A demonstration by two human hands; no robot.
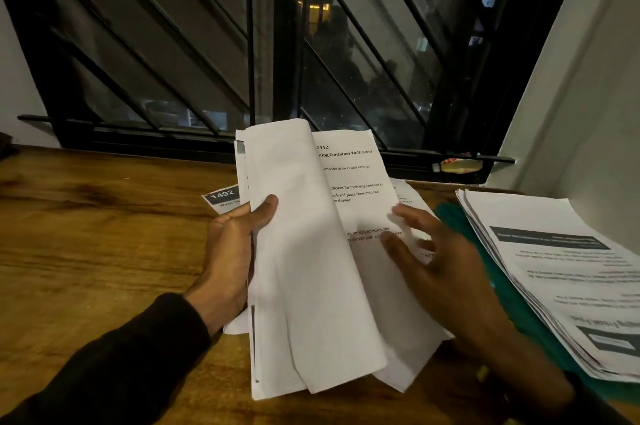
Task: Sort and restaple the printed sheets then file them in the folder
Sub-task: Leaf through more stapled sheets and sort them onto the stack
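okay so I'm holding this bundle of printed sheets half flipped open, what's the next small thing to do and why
Probably let the right hand turn the curled-over sheet fully aside. The left hand already grips the bundle's left edge, the right hand's fingers are spread on the exposed page headed 2412, and that page is still half covered.

a single wide-angle view is given from head height, tilted forward and down across the tabletop (86, 234) toward a barred window (242, 44) facing it. the hands (228, 251) and forearms are seen close up, low in the picture, edges bowed by the lens.
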